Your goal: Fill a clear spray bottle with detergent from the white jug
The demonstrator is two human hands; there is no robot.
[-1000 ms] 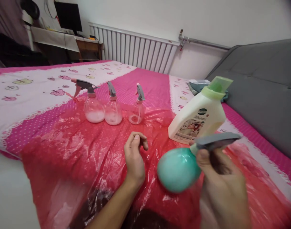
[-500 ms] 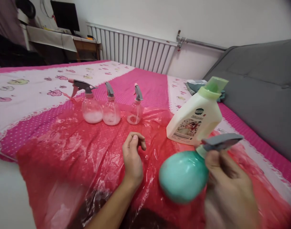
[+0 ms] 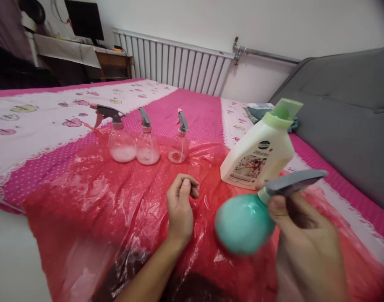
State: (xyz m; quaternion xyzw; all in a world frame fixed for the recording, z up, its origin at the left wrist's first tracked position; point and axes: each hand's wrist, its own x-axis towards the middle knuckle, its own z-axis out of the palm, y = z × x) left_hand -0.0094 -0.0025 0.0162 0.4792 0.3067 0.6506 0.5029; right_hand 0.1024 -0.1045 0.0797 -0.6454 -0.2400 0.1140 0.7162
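My right hand [image 3: 300, 235] grips a teal spray bottle [image 3: 244, 222] by its neck, under the grey trigger head [image 3: 291, 181]; the bottle is tilted with its round body toward the left, held above the red plastic sheet [image 3: 94, 197]. My left hand [image 3: 180, 205] rests on the sheet just left of it, fingers loosely curled with nothing in them. A white detergent bottle [image 3: 259, 151] with a green cap stands behind the teal bottle.
Three clear spray bottles [image 3: 122, 138] [image 3: 147, 142] [image 3: 179, 144] stand in a row at the sheet's far edge. The sheet covers a pink bedspread [image 3: 37, 121]. A grey headboard [image 3: 343, 113] runs along the right, a radiator [image 3: 176, 65] along the back wall.
The teal bottle dipped slightly lower and then rose again in my right hand. My left hand stayed curled on the sheet, shifting barely.
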